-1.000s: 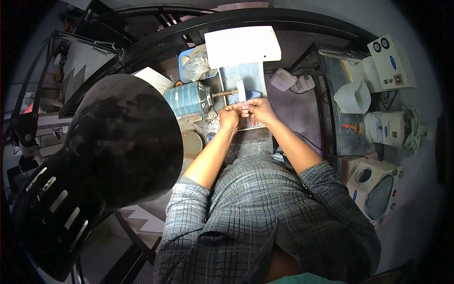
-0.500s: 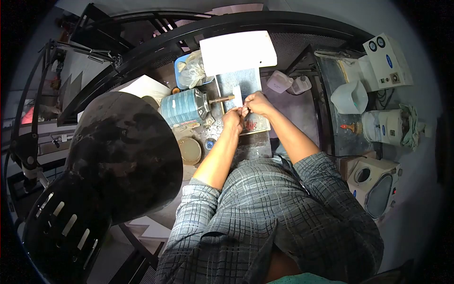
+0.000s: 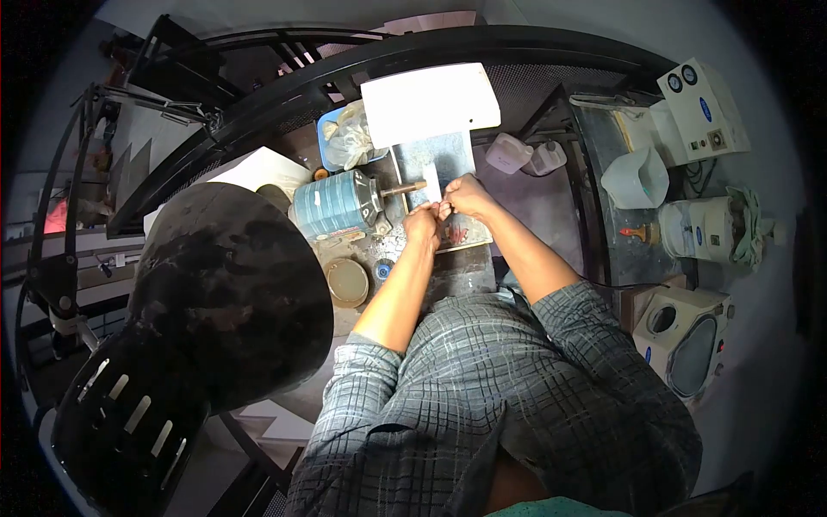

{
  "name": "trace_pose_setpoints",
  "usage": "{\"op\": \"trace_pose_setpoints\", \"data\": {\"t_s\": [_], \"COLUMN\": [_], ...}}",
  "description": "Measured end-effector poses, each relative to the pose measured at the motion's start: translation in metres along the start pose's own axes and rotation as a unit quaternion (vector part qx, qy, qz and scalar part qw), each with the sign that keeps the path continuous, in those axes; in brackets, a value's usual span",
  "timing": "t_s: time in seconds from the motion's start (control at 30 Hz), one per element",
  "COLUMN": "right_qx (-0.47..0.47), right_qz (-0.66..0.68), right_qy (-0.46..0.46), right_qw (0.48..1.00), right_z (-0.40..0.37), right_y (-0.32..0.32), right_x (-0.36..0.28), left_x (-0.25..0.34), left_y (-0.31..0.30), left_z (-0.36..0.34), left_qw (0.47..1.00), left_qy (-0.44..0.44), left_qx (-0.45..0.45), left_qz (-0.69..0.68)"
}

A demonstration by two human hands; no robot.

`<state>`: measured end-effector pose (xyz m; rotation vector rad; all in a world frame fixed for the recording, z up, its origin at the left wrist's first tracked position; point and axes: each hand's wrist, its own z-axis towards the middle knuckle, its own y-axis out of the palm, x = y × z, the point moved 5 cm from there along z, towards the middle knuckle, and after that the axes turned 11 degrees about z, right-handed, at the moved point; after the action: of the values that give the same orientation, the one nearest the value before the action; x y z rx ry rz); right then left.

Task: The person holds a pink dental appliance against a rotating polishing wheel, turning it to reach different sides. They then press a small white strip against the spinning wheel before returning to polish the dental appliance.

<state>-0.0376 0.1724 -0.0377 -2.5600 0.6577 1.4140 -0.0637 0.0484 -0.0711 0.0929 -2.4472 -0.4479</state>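
Head view: small piece [image 3: 444, 209] sits pinched between left hand [image 3: 421, 221] and right hand [image 3: 466, 196].

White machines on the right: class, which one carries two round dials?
The boxy machine at the top right, farthest from the person. The middle machine is a round canister; the nearest machine has a dark oval window instead.

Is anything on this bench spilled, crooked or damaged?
Nothing clearly stands out. The left hand and right hand pinch a small piece beside the white wheel of the blue motor; the bench around it only looks stained.
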Motion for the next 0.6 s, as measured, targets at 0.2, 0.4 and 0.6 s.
{"op": "trace_pose_setpoints", "data": {"t_s": [0.2, 0.4, 0.6], "right_qx": [0.003, 0.023, 0.045], "right_qz": [-0.041, -0.061, -0.029], "right_qy": [0.015, -0.005, -0.019], "right_qw": [0.999, 0.998, 0.998], "right_z": [-0.006, -0.008, -0.005], "right_y": [0.003, 0.005, 0.003], "right_x": [-0.01, -0.006, 0.006], "left_x": [-0.001, 0.0, 0.008], "left_y": [0.001, -0.002, -0.003], "left_z": [-0.001, 0.002, -0.007], "left_qw": [0.999, 1.0, 0.999], "left_qy": [-0.023, -0.005, 0.013], "left_qx": [-0.019, -0.019, -0.023], "left_qz": [-0.015, 0.0, 0.039]}}
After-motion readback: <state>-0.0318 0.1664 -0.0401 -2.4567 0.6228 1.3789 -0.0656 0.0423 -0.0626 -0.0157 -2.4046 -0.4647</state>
